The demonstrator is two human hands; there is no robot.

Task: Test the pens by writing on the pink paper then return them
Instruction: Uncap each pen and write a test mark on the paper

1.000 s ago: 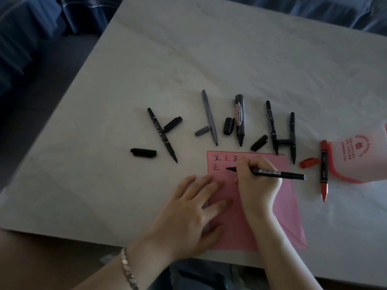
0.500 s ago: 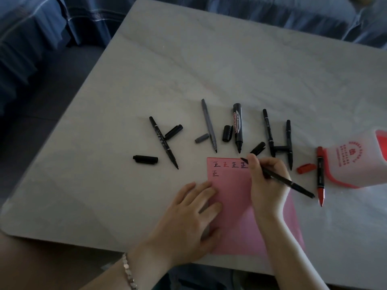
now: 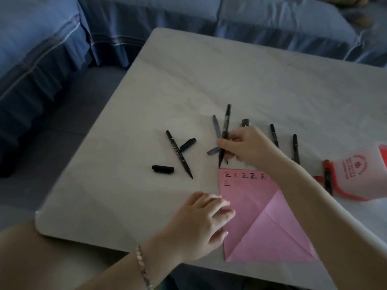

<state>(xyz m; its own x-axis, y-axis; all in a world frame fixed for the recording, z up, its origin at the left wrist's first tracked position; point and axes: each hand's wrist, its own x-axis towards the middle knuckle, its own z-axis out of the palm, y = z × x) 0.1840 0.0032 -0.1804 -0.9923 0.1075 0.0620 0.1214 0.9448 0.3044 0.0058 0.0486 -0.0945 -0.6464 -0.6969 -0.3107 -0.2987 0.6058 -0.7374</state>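
A pale, marble-patterned table (image 3: 251, 76) with rounded corners stands before a blue fabric-covered sofa (image 3: 62, 38); dim light, floor (image 3: 69, 114) seemingly grey.

One wide-angle head-worn view looks forward and steeply down from the table's (image 3: 251, 80) near edge, close above the left hand (image 3: 199, 225) and right hand (image 3: 245, 147), facing the blue sofa (image 3: 146, 21) beyond
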